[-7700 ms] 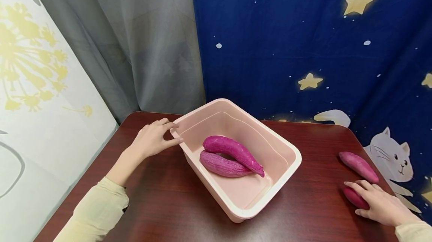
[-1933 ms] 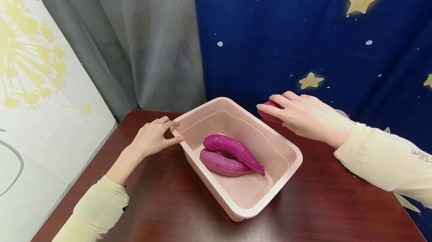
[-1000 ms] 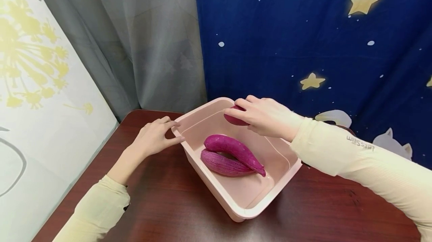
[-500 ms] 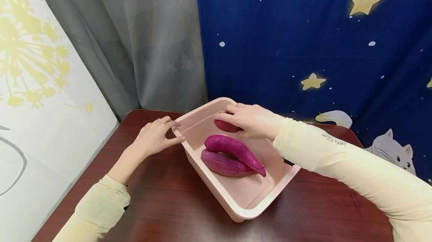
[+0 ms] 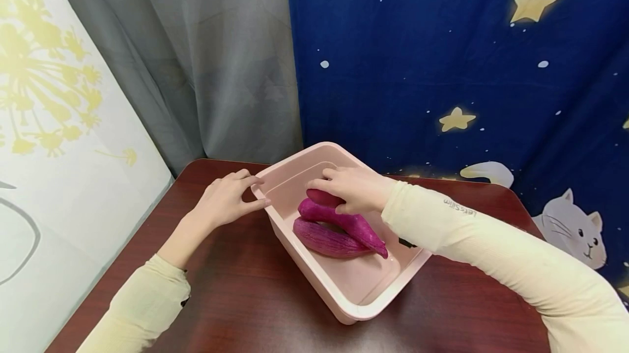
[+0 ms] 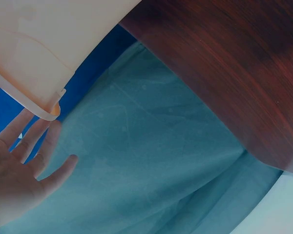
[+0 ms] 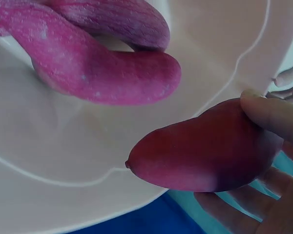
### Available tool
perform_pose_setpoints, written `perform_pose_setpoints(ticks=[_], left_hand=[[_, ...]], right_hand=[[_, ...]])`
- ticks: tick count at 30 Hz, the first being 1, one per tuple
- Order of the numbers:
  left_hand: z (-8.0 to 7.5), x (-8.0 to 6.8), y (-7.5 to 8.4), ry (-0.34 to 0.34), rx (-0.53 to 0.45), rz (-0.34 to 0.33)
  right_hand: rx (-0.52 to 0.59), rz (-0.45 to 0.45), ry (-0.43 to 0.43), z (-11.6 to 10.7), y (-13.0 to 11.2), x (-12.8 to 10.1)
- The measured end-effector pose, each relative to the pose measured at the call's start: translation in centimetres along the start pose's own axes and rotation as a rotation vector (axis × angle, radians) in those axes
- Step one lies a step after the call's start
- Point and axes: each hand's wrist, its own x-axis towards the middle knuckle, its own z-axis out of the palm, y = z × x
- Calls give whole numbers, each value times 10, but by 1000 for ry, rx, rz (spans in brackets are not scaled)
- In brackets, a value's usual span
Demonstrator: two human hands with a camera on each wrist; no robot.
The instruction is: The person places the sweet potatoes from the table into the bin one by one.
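In the head view, my right hand (image 5: 358,189) is inside the pink plastic tub (image 5: 339,309), gripping a dark reddish-purple sweet potato (image 5: 322,197). That sweet potato (image 7: 200,151) sits between thumb and fingers in the right wrist view, apart from the others there. Two longer sweet potatoes lie together on the tub's floor: a smooth curved bright one (image 5: 363,230) and a wrinkled duller one (image 5: 326,239). My left hand (image 5: 221,200) touches the tub's left rim corner with thumb and fingertips. Its fingers (image 6: 50,141) look spread and fairly straight in the left wrist view.
The tub stands on a dark red-brown wooden table (image 5: 236,298). Behind the table hang a grey curtain (image 5: 241,69) and a blue star-patterned curtain (image 5: 393,69). A white panel with yellow plant print (image 5: 73,140) stands at the left. My right sleeve (image 5: 472,233) covers part of the table's right side.
My right hand took the short sweet potato from the table's right side, carried it left over the tub and lowered it inside. The left hand has stayed at the rim.
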Motion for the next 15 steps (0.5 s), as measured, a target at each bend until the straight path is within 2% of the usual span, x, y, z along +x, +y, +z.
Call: perform_pose_setpoints(ticks=[7, 15], left_hand=[[0, 0, 0, 7, 3, 6], [0, 0, 0, 0, 2, 2]], right_hand=[[11, 36, -69, 15, -4, 4], [37, 24, -154, 29, -10, 12]])
